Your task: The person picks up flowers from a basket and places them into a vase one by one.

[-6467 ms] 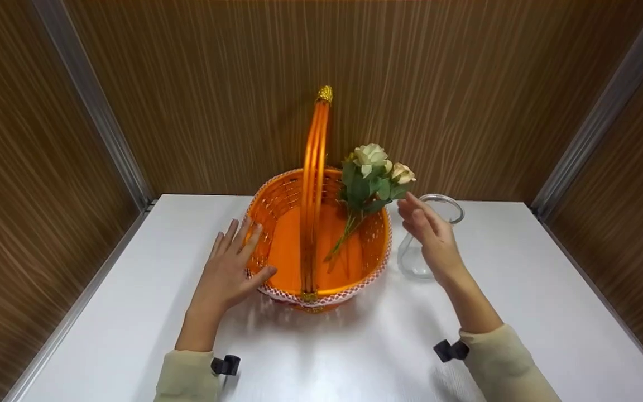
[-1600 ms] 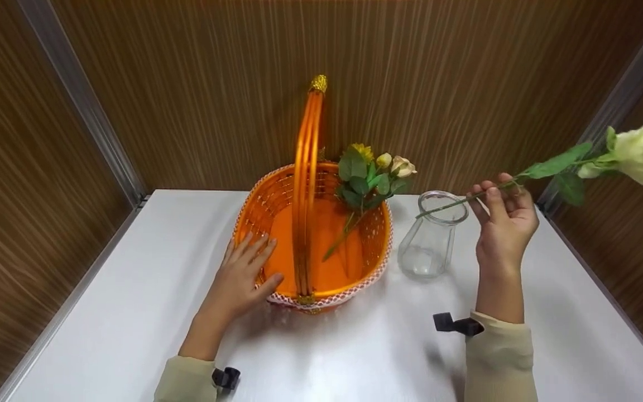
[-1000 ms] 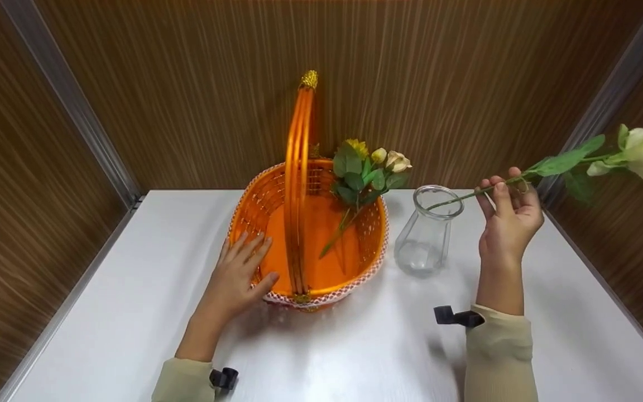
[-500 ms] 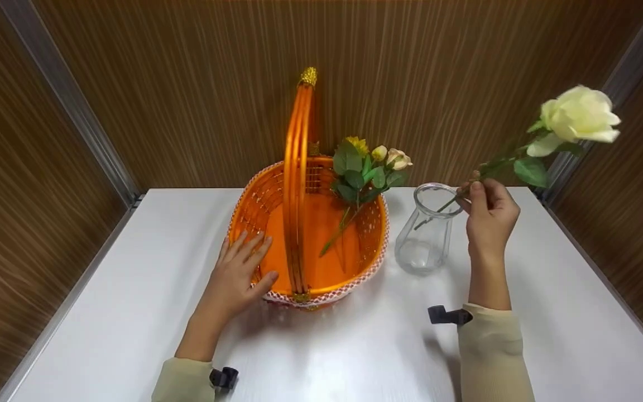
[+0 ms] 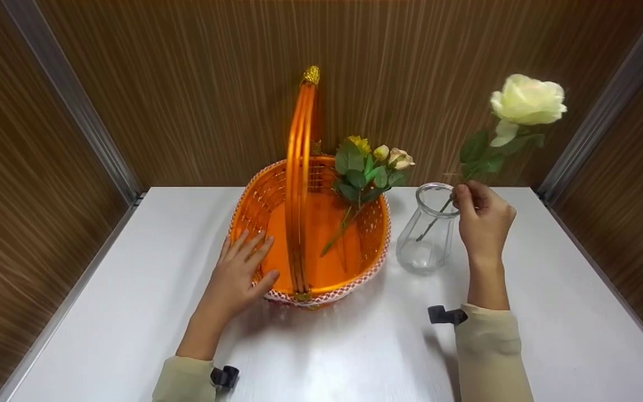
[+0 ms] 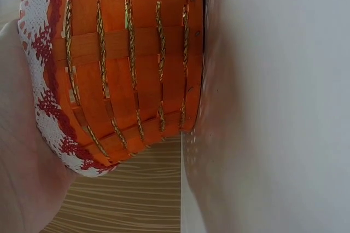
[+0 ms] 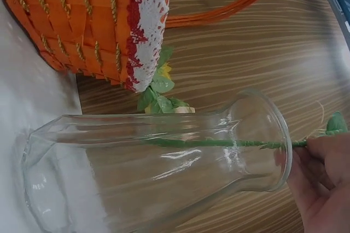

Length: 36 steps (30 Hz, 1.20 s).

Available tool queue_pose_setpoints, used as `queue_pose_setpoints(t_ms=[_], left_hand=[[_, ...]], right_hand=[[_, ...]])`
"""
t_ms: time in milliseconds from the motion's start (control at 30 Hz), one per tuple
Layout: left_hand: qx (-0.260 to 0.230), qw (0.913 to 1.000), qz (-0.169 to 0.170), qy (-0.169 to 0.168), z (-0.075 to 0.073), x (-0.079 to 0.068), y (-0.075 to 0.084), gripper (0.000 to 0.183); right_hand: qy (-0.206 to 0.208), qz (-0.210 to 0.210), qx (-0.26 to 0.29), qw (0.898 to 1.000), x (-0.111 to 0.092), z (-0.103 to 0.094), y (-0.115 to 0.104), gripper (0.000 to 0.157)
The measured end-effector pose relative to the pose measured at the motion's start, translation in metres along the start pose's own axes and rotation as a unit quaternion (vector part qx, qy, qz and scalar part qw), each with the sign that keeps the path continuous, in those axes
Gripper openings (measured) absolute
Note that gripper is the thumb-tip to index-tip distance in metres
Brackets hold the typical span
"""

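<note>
My right hand (image 5: 484, 220) pinches the stem of a white rose (image 5: 528, 100) at the mouth of a clear glass vase (image 5: 423, 254). The bloom and leaves rise above the hand, and the lower stem (image 7: 219, 143) hangs inside the vase, its end above the bottom. My left hand (image 5: 238, 273) lies with spread, straight fingers on the left rim of an orange woven basket (image 5: 344, 290). In the left wrist view its palm sits against the red-and-white lace trim (image 6: 49, 102). Inside the basket, a pale pink rose (image 5: 400, 159) and a yellow flower (image 5: 359, 144) lean on the right rim.
The basket's tall arched handle (image 5: 299, 167) stands up between the two hands. All of it rests on a white table (image 5: 321, 357), with a brown wood-grain panel (image 5: 215, 84) behind and more panels at both sides. The vase stands just right of the basket.
Earlier my right hand reached empty beside the basket; then it held the white rose tilted far right. The rose has since swung upright and its stem has gone down into the vase.
</note>
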<state>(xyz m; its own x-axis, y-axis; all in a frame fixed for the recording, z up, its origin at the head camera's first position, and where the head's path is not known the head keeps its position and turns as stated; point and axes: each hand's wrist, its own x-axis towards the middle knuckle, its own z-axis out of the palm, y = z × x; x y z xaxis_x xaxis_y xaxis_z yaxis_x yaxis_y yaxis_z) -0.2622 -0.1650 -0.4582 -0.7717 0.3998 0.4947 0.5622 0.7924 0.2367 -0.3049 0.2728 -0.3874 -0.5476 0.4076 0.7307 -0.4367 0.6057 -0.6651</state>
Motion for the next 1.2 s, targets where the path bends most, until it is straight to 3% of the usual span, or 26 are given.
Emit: queue_pose_setpoints(t_ms=[100,233,733,1000,1200], left_hand=[[0.005,1.0000,0.001,-0.003,0.000,0.000,-0.001,0.064],[0.006,1.0000,-0.001,-0.007,0.000,0.000,-0.001,0.064],[0.000,1.0000,-0.003,-0.004,0.000,0.000,-0.001,0.064],[0.000,1.0000,-0.003,-0.007,0.000,0.000,-0.001,0.064],[0.002,1.0000,-0.002,-0.007,0.000,0.000,-0.001,0.065]], right_hand=[[-0.003,-0.033,-0.045,0.998,0.000,0.002,0.001,0.022],[-0.007,-0.042,-0.074,0.996,0.002,0.003,0.002,0.018],[-0.005,0.016,-0.105,0.994,0.003,0.000,-0.004,0.019],[-0.006,0.055,-0.060,0.997,0.002,-0.003,-0.008,0.020],[-0.010,0.092,0.041,0.995,0.002,-0.002,-0.014,0.020]])
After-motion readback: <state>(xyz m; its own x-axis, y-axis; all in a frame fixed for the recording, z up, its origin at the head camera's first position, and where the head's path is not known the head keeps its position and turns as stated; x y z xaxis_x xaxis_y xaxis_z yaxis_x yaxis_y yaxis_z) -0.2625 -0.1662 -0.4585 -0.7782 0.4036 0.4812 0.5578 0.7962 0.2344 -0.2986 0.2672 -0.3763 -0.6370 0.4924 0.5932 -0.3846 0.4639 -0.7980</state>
